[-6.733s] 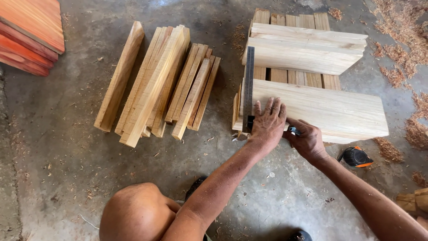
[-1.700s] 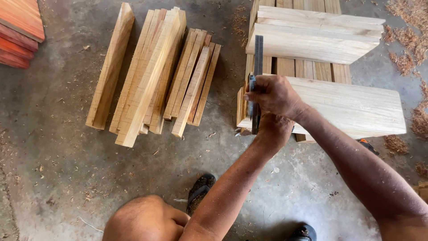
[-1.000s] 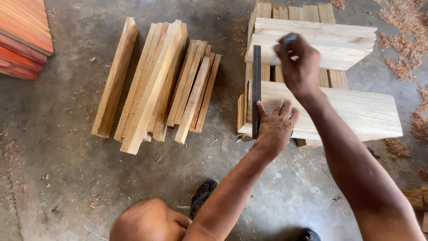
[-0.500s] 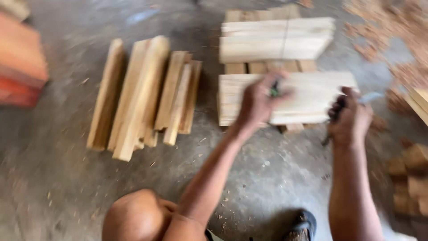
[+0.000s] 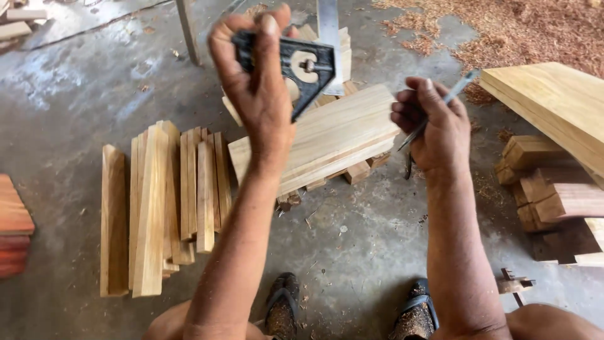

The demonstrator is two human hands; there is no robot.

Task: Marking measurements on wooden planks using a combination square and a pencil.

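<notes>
I see my left hand (image 5: 258,82) raised well above the floor, fingers wrapped tight on the dark head of a combination square (image 5: 306,69); its steel blade (image 5: 328,19) runs up out of the top of the view; the tool hangs in the air over the pale boards, touching none of them. My right hand (image 5: 434,126) is curled shut on a slim pencil (image 5: 450,97), the tip pointing up and to the right; it hovers just beside the near end of the pale plank stack (image 5: 327,135), apart from it. That stack lies tilted on short wooden blocks (image 5: 355,171) on the concrete floor (image 5: 75,94). To the left, a row of narrow wooden strips (image 5: 163,201) lies side by side on the floor, well apart from both hands; reddish boards (image 5: 12,226) sit at the left edge. At the right, a broad pale board (image 5: 553,101) rests over stubby offcuts (image 5: 541,182); sawdust (image 5: 522,28) is spread beyond it. My two sandalled feet (image 5: 283,308) show at the bottom.
</notes>
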